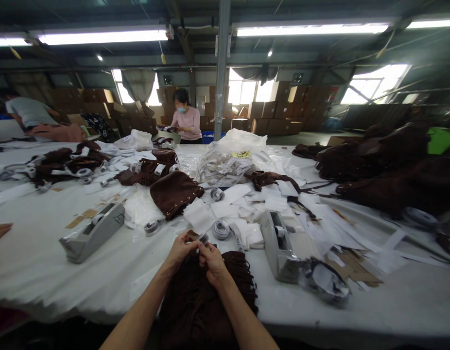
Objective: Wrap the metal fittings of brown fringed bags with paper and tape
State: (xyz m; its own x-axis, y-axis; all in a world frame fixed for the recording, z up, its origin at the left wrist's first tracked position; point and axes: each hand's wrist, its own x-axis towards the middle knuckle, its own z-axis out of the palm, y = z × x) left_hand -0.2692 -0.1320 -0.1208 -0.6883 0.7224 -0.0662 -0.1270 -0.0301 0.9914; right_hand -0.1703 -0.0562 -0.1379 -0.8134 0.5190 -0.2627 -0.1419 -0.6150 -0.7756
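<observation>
A small piece point(203, 238), whose kind cannot be told, is pinched by the left hand point(181, 250) and the right hand point(212, 263) above the fringed bag point(196, 302), which is laid at the near edge of the bench point(108, 287).

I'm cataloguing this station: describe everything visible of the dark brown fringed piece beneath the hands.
The fringed piece is dark brown and looks like suede, with loose narrow strips along its right side. It lies at the near edge of the white-covered table, its near end too dark to make out. The left hand and right hand meet over its far end; contact is unclear.
</observation>
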